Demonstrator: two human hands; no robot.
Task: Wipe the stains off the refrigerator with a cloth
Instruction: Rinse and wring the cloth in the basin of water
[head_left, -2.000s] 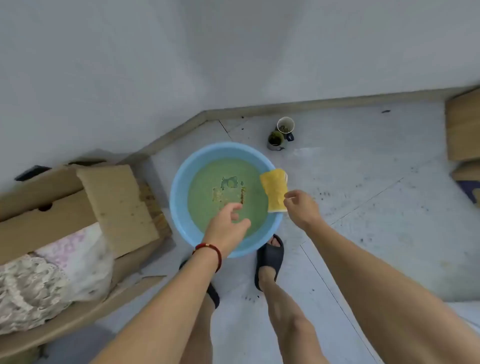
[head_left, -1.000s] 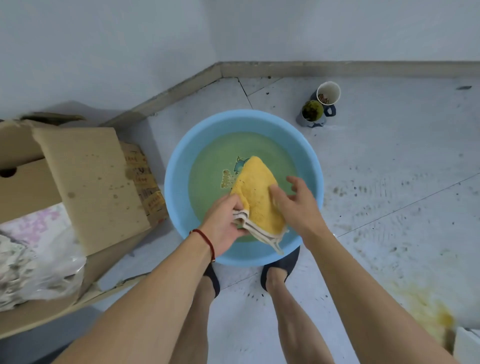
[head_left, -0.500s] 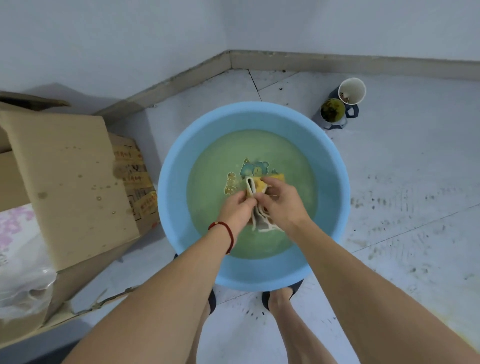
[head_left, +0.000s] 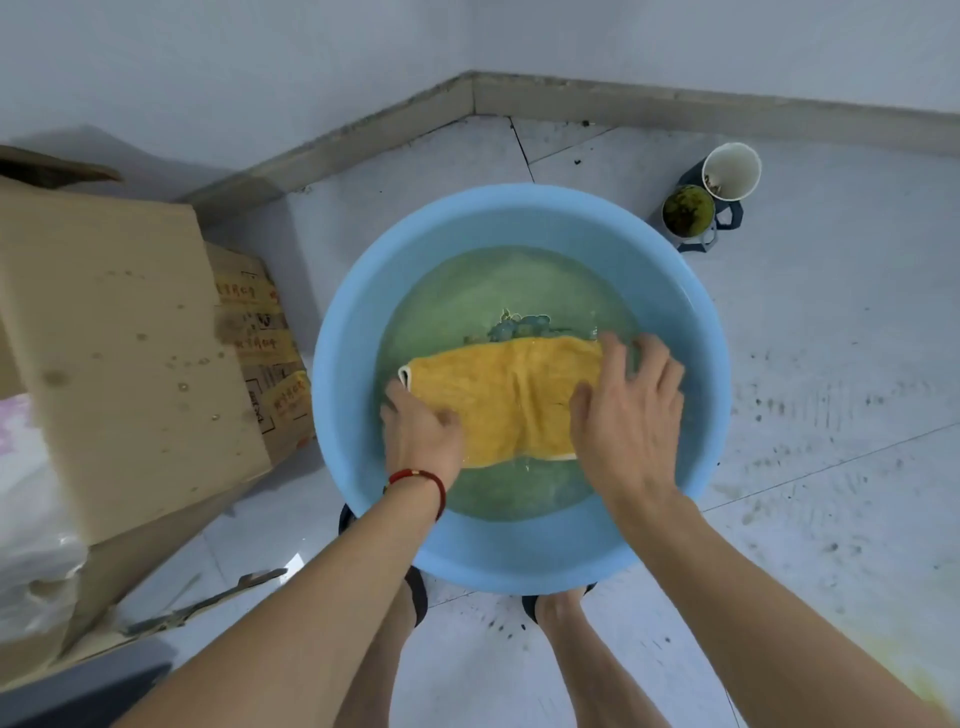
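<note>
The fingers (head_left: 641, 364) of the right hand (head_left: 628, 415) are spread wide and pressed flat on the right end of the yellow cloth (head_left: 506, 400), pinning it down rather than pinching it. The left hand (head_left: 423, 434) has its fingers curled over the cloth's lower left corner; whether they actually close on the fabric or only press on it is hard to tell, since the knuckles hide the tips. A red cord bracelet (head_left: 418, 475) sits on that wrist.

Half a second ago the cloth was a tight bundle squeezed between both hands in the middle of the water; now it lies opened out in a broad band across the blue basin (head_left: 343, 374), soaked and half floating on the greenish water (head_left: 509, 280). The person appears to be rinsing and wetting the cloth, so the wiping itself has not begun, and no refrigerator is in view. The cloth will likely need wringing before it leaves the basin, or it will drip heavily.

The basin stands on a pale tiled floor (head_left: 831, 415) marked with dark specks and scuffs, close to a corner where grey skirting meets white walls. Just beside the basin on the left is an open cardboard box (head_left: 114, 338) with spotted flaps. Beyond the basin, well apart, stand two small cups (head_left: 711, 197), one holding something dark green.
</note>
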